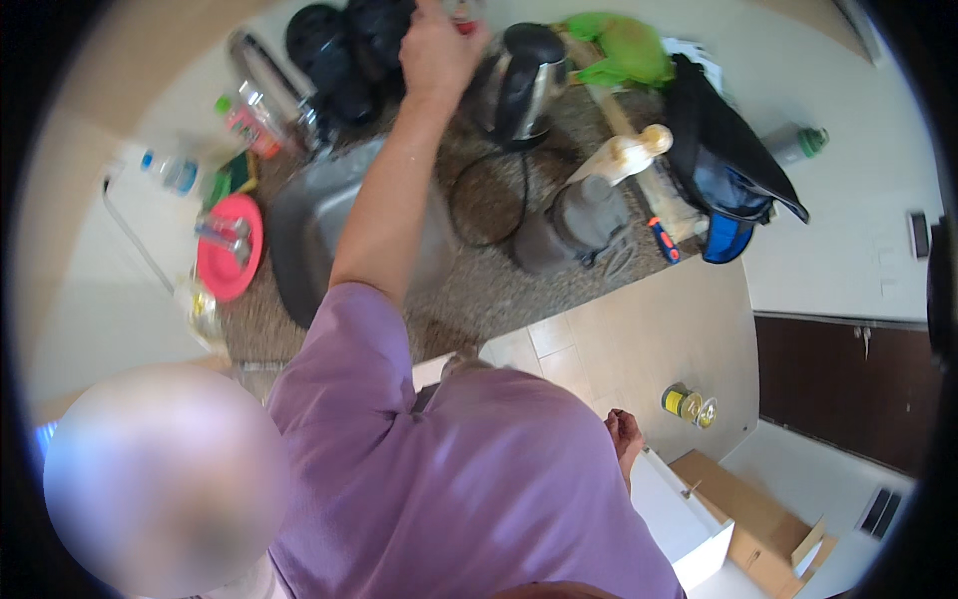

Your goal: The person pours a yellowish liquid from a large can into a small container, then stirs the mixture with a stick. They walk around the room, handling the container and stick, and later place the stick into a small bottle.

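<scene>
My left arm reaches up over the steel sink (299,240), and my left hand (439,50) is closed around a small clear container with red on it (461,14) at the top edge, partly hidden by my fingers. Right of that hand stands a steel-and-black kettle (534,85); left of it are black molded objects (319,60). My right hand (624,434) hangs low beside my purple shirt, fingers curled; what they hold, if anything, is unclear.
The granite counter (479,309) carries a pink plate (225,275), bottles (178,170), a grey appliance (549,240), a green bag (624,50) and a black bag (718,130). On the right are a can (684,403), a cardboard box (733,489) and a white drawer (674,519).
</scene>
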Demonstrator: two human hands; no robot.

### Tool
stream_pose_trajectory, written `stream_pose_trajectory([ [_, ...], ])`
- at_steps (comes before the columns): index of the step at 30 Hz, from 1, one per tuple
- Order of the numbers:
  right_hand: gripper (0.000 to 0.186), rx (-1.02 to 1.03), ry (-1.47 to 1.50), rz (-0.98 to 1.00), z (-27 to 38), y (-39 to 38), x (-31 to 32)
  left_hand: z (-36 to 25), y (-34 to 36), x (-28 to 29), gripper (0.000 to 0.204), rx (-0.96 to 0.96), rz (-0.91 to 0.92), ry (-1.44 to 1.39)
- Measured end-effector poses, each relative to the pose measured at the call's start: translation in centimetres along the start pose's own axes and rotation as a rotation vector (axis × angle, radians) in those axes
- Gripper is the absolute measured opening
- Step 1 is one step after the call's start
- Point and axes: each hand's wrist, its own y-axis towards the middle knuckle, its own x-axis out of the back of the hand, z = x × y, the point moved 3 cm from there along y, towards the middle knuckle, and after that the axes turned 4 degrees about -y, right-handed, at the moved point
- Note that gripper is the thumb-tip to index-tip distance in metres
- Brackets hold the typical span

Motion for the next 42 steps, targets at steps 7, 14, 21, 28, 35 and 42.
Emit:
stream_pose_trajectory([
  [7,0.017,0.315,-0.012,0.24,0.5,4.9,-0.1,-5.6,-15.7,18.2,0.087,0.189,0.149,0.052],
  [14,0.017,0.732,-0.036,0.697,13.4,6.9,-5.7,-1.4,-33.8,35.4,0.072,0.521,0.01,-0.193],
  [21,0.018,1.164,0.222,0.894,27.5,-6.5,-12.4,0.9,-39.4,48.0,0.069,0.577,-0.258,-0.211],
  [28,0.024,1.544,-0.026,0.843,33.6,-16.7,-17.9,4.9,-39.9,54.6,0.067,0.549,-0.353,-0.156],
  [35,0.042,1.759,-0.291,0.689,40.5,-26.3,-28.1,12.4,-39.6,56.8,0.067,0.548,-0.242,-0.255],
  [42,0.055,1.711,-0.584,0.824,45.7,-32.4,-37.8,16.9,-37.8,55.7,0.072,0.548,-0.125,-0.367],
])
